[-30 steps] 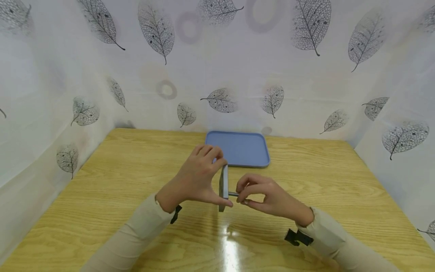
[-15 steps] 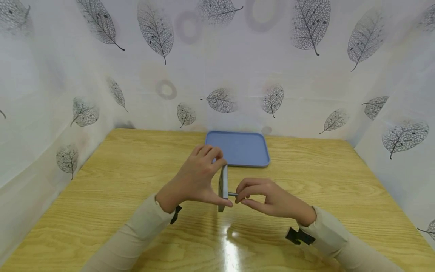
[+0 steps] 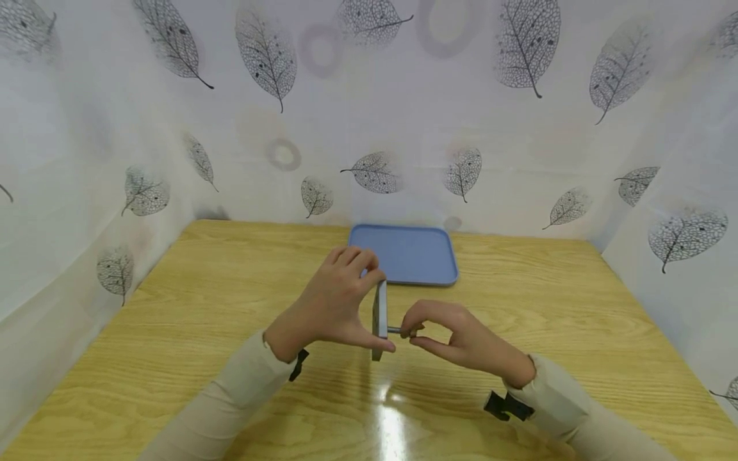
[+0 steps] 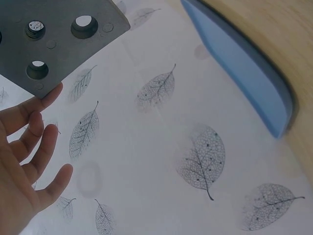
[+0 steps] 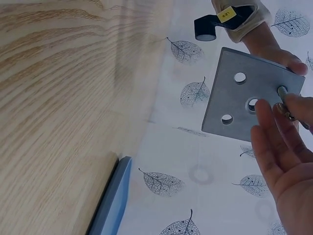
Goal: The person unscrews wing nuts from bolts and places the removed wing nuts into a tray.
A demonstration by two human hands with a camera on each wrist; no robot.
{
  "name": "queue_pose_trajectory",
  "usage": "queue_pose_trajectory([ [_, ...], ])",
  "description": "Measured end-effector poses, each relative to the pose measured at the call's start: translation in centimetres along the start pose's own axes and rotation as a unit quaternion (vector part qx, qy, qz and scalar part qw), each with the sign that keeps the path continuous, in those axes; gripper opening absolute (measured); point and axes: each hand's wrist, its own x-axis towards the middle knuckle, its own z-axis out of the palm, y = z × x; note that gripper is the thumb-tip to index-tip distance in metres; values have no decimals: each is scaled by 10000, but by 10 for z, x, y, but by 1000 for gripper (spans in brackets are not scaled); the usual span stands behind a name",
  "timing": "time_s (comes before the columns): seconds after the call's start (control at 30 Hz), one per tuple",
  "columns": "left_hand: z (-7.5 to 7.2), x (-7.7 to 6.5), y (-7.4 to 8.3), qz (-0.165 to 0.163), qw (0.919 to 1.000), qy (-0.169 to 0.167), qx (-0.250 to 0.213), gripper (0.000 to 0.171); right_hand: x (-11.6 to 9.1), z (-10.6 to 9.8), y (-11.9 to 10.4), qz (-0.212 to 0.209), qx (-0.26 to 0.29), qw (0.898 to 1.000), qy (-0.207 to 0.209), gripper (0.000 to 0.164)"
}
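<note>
My left hand (image 3: 340,301) grips a grey square plate (image 3: 380,317) by opposite edges, fingers at the top and thumb at the bottom. The plate stands on edge in the air over the table. Several round holes run through it, and the left wrist view shows its other face (image 4: 58,34). My right hand (image 3: 461,333) pinches the outer end of a metal bolt (image 3: 394,330). In the right wrist view, the bolt (image 5: 282,93) meets the plate (image 5: 230,98) at a hole near one edge. Fingers partly cover the bolt's outer end.
A blue tray (image 3: 403,256) lies at the back of the wood-grain table (image 3: 259,256), just beyond the hands. A white curtain (image 3: 392,96) with leaf prints encloses the back and sides. Black wrist mounts (image 3: 507,406) sit under the sleeves.
My right fingers have shifted around the bolt's end, the thumb and fingers changing their hold, and more of that end shows now. The left hand and plate have stayed almost still.
</note>
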Motion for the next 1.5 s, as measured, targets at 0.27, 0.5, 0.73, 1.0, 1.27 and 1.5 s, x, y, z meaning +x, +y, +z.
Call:
queue_pose_trajectory([
  [0.27, 0, 0, 1, -20, 10000, -16, -46, 84, 0, 0, 0, -33, 79, 10000, 34, 25],
  [0.5, -1, 0, 1, -56, 9999, -49, -67, 84, 2, -3, 1, -595, -32, 9981, 134, 11],
  [0.73, -2, 0, 1, -35, 10000, -36, -28, 84, 1, -4, 2, -487, -172, 9987, -21, 14],
  [1.0, -1, 0, 1, -22, 10000, -41, -15, 84, -2, -4, -2, -80, -129, 9996, -252, 12],
  [1.27, -1, 0, 2, -17, 10000, -59, 9, 84, -1, -5, -5, -40, -36, 9995, -312, 17],
  [1.5, -1, 0, 1, -5, 10000, -46, -9, 84, 2, -4, -6, -20, 99, 9995, -302, 14],
])
